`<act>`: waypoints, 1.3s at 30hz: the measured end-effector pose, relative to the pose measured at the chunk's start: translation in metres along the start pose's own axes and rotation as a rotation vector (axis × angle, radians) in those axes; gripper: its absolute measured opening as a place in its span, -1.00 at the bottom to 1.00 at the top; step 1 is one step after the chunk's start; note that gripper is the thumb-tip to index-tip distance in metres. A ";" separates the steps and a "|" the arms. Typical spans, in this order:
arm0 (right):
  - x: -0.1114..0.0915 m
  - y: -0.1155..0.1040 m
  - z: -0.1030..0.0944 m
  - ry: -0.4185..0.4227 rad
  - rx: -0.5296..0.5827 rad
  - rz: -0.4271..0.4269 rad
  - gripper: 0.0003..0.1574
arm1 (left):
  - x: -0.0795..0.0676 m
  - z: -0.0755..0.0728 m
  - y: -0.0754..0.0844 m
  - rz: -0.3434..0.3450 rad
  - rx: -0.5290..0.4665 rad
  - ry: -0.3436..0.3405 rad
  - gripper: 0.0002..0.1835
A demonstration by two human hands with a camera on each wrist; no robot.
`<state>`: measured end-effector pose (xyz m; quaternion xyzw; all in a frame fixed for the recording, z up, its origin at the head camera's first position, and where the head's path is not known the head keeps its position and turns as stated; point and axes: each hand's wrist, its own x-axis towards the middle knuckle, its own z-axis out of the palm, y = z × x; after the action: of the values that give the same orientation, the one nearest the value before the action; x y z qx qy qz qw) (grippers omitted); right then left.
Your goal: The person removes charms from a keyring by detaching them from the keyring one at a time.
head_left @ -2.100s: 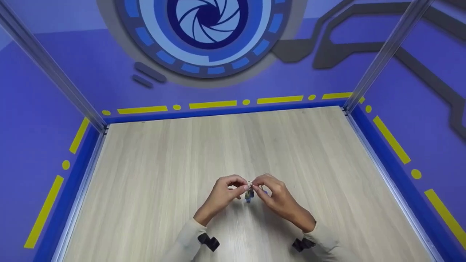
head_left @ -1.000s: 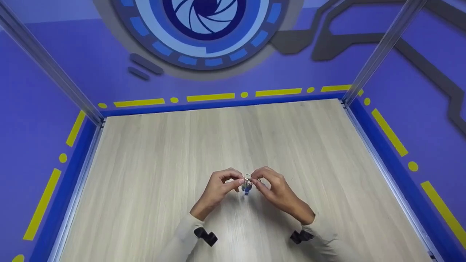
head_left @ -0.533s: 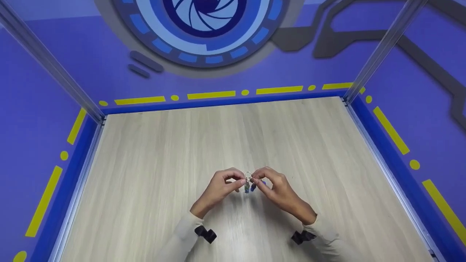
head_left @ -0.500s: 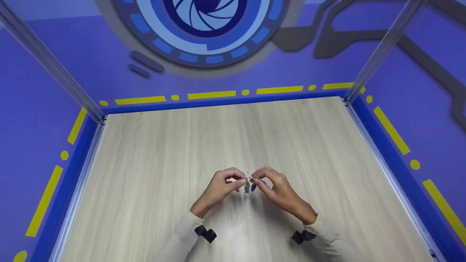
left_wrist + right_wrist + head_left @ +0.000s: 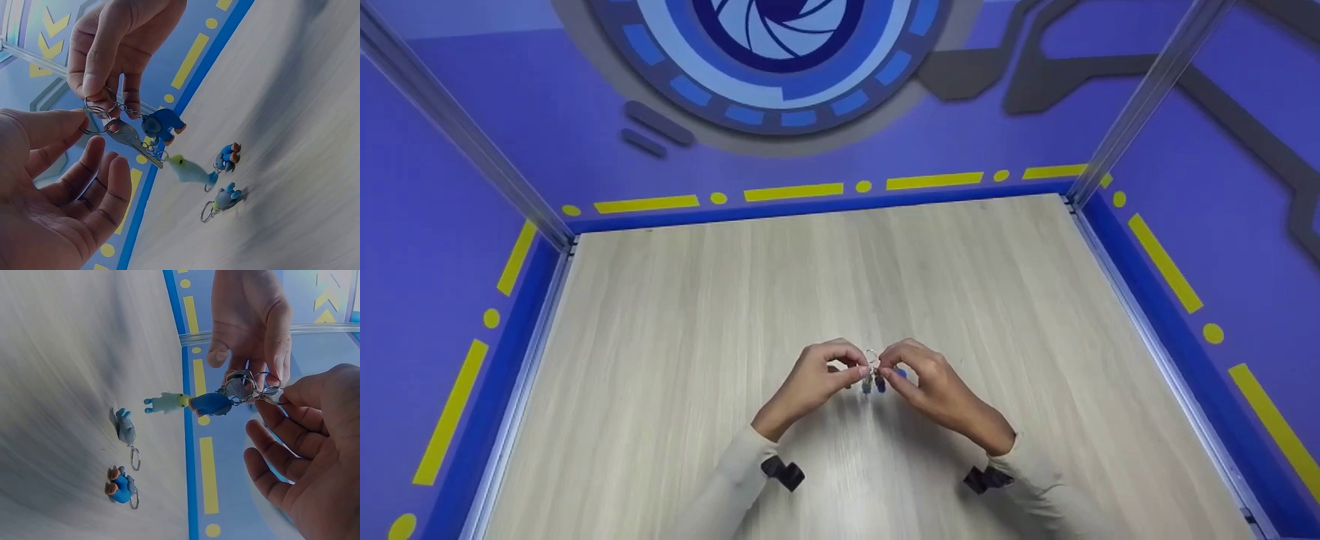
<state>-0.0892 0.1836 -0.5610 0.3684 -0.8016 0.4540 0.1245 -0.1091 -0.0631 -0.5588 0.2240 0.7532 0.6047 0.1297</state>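
Note:
Thumb and fingertips of my left hand [image 5: 819, 375] pinch one side of a metal key ring [image 5: 97, 108], held up over the table. From the other side my right hand [image 5: 931, 381] pinches the rings with its thumb and forefinger. A silver key [image 5: 125, 134] hangs from them, partly hidden by fingers in the right wrist view. A blue figurine charm [image 5: 211, 404] dangles there on a small chain, beside a pale green and yellow figurine charm [image 5: 167, 402]. The left hand's other fingers are spread loosely in the left wrist view.
Two more figurine keychains lie on the wooden table [image 5: 720, 300]: a blue one [image 5: 120, 488] and a grey-teal one [image 5: 125, 427], each with a ring. Blue-purple walls with metal corner posts enclose the table's back and sides. A black wrist camera [image 5: 784, 474] sits on the left sleeve.
Both hands keep their pinch on the rings, with small finger shifts. More of the ring shows above the fingertips than two seconds ago, and the dangling charms have swung apart. The head view has tilted slightly down.

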 end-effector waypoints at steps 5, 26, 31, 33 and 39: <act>-0.001 0.000 -0.002 -0.008 0.031 0.018 -0.86 | -0.002 0.000 -0.002 0.016 -0.083 -0.012 -0.90; -0.006 0.000 -0.005 0.002 0.063 0.054 -0.87 | 0.001 0.004 -0.002 0.004 -0.056 -0.030 -0.91; -0.004 0.000 -0.008 -0.043 0.021 0.063 -0.89 | 0.003 0.005 0.001 -0.011 0.017 -0.037 -0.93; -0.004 0.000 -0.008 -0.061 0.010 0.077 -0.91 | 0.004 0.005 0.001 -0.020 0.030 -0.037 -0.93; -0.003 -0.001 -0.010 -0.085 0.004 0.104 -0.94 | 0.004 0.005 0.002 -0.029 0.056 -0.032 -0.93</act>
<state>-0.0881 0.1928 -0.5562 0.3455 -0.8233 0.4455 0.0656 -0.1101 -0.0561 -0.5579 0.2261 0.7710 0.5776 0.1441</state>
